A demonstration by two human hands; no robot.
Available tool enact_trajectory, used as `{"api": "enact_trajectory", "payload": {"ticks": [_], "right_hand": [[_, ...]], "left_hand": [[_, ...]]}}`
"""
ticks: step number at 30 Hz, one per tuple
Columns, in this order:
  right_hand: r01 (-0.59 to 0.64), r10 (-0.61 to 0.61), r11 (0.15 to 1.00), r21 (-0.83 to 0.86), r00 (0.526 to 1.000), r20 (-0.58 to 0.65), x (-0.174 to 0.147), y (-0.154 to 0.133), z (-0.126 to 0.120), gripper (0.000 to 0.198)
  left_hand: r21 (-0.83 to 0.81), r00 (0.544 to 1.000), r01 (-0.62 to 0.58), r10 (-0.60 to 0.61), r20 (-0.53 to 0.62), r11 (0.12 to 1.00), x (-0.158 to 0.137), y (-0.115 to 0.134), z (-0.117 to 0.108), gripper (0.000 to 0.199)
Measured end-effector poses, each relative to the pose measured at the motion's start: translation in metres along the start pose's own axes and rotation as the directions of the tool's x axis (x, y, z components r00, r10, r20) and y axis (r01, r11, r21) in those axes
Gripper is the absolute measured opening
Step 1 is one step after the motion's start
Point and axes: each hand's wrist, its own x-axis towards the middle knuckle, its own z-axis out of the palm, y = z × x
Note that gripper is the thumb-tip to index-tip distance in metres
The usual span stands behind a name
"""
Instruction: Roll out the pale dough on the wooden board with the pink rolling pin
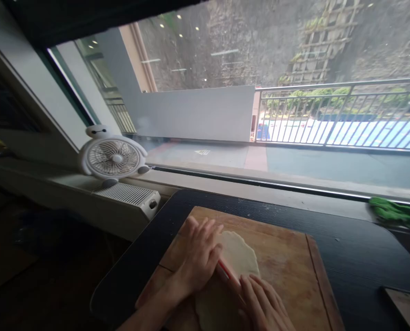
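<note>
A flat, pale sheet of dough point(237, 253) lies on a wooden cutting board point(281, 243), part of it showing beyond the pin and part nearer to me. Across the dough runs a slim rolling pin point(228, 274) with a red stripe, slanting from upper left to lower right. My left hand point(202, 250) lies over the pin's upper left end, fingers close together and curved over it. Over the lower right end rests my right hand point(262, 301), its fingers curled onto the pin; the picture's bottom edge cuts it off. My hands hide both pin ends.
The board sits on a black table point(356, 253) by a large window. A white fan point(113, 158) stands on the ledge at left, near a white vented box point(129, 197). At right are a green cloth point(394, 214) and a dark-edged flat object point(407, 305).
</note>
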Motion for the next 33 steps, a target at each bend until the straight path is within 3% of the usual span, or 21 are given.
{"api": "enact_trajectory", "payload": {"ticks": [3,6,8,11,14,17,20,22,26,29,31,33], "right_hand": [[-0.01,0.012,0.998,-0.06,1.0,0.029,0.005,0.009,-0.004,0.047],[-0.133,0.14,0.984,-0.121,0.989,0.047,0.014,0.014,-0.014,0.048],[-0.227,0.232,0.967,-0.115,0.972,0.04,0.018,0.014,-0.021,0.052],[-0.327,0.326,0.942,-0.075,0.945,-0.03,0.015,0.008,-0.025,0.056],[-0.3,0.3,0.954,-0.01,0.953,-0.035,0.006,-0.003,-0.019,0.055],[-0.307,0.312,0.95,0.062,0.943,-0.118,0.002,-0.014,-0.007,0.048],[-0.315,0.331,0.942,0.112,0.925,-0.186,0.004,-0.015,0.002,0.041],[-0.325,0.341,0.936,0.135,0.932,-0.121,0.005,-0.006,-0.001,0.039],[-0.398,0.396,0.911,0.106,0.917,0.039,0.007,0.023,-0.024,0.036],[-0.415,0.401,0.908,0.054,0.901,0.166,0.008,0.037,-0.042,0.036],[-0.429,0.418,0.903,0.025,0.89,0.183,0.009,0.037,-0.047,0.037],[-0.431,0.428,0.902,0.003,0.896,0.117,0.008,0.031,-0.043,0.037]], "left_hand": [[-0.07,0.999,-0.03,0.033,0.043,0.997,0.06,0.029,0.025,0.04],[-0.106,0.99,-0.025,0.04,0.138,0.994,0.116,0.059,0.049,0.042],[-0.117,0.977,-0.008,0.033,0.21,0.993,0.138,0.072,0.058,0.042],[-0.109,0.977,-0.014,0.036,0.208,0.994,0.137,0.074,0.057,0.039],[-0.037,0.989,-0.049,0.054,0.137,0.998,0.104,0.05,0.041,0.037],[0.03,0.975,-0.136,0.128,0.184,0.99,0.069,0.018,0.021,0.039],[0.062,0.967,-0.148,0.131,0.218,0.987,0.058,0.007,0.014,0.041],[0.074,0.972,-0.124,0.106,0.211,0.989,0.069,0.016,0.02,0.041],[0.068,0.985,-0.026,0.014,0.171,0.997,0.119,0.052,0.049,0.041],[0.037,0.971,-0.048,0.038,0.235,0.998,0.152,0.077,0.065,0.041],[0.024,0.967,-0.066,0.058,0.248,0.998,0.16,0.085,0.067,0.04],[0.026,0.974,-0.069,0.062,0.22,0.997,0.154,0.083,0.063,0.04]]}}
